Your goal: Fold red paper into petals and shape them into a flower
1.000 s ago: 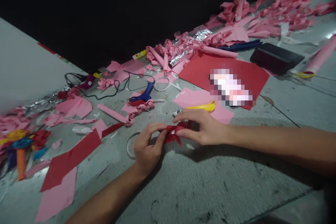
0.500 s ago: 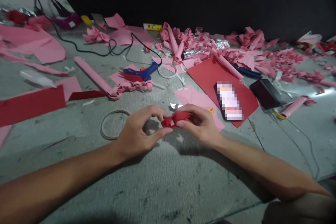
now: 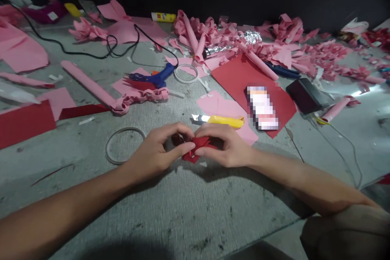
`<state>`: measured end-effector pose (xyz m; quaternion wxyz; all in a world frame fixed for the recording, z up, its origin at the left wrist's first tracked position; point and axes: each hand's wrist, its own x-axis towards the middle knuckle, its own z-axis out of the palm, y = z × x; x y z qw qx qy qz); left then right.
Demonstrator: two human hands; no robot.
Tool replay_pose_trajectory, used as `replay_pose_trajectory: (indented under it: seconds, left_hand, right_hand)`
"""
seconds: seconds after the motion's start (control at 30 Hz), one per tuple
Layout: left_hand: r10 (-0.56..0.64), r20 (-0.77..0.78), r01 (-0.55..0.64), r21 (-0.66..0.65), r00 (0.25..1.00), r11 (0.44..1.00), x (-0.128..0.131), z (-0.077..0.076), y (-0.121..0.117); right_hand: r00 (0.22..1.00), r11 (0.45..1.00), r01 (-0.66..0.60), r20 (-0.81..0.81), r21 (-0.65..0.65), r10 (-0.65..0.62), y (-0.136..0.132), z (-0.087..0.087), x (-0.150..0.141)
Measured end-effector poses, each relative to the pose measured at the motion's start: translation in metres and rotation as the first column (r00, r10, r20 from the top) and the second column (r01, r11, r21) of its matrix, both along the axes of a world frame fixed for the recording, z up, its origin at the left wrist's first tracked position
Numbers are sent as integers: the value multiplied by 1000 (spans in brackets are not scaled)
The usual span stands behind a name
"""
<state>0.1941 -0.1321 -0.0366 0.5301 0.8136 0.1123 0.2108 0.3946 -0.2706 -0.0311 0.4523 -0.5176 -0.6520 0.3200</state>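
Note:
Between my two hands is a small folded piece of red paper, with a crumpled end sticking out below the fingertips. My left hand is closed, thumb and fingertips pinching its left end. From the other side my right hand grips the larger part, fingers over the top and thumb in front. The paper's inner folds are partly hidden by the fingers. Just beyond the hands lies a yellow utility knife with its blade out to the left. A grey ring rests left of my left hand.
Behind lie a blue glue gun with a black cord, a white ring and a rolled pink paper tube. A phone sits on a red sheet, beside a black box. Crumpled pink paper lines the back.
My left fingers have closed in on the red paper, and the hands are nearer each other. The paper is turned, its end now pointing down. The view has shifted, and more of the knife shows.

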Motion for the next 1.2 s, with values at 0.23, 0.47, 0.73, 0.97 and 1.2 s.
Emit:
replay_pose_trajectory:
  seconds: [0.23,0.47,0.73,0.97,1.2]
  left_hand:
    - [-52,-6,51,-88,999,995,2,-3,4]
    - [-42,9,43,-228,999,973,2,-7,8]
    - [-18,-13,12,-357,1000,934,1,-3,6]
    - [-53,-85,10,-439,995,899,0,4,4]
    - [-81,-82,38,-432,993,901,1,5,3]
  right_hand:
    - [990,997,10,-140,-71,-20,2,0,0]
    - [978,993,56,-196,-108,-76,2,0,4]
    - [951,993,-40,-308,-115,3,2,-4,5]
    - [925,968,-73,-379,-238,-23,6,-4,8]
    - [940,981,-123,-334,-151,67,8,-4,9]
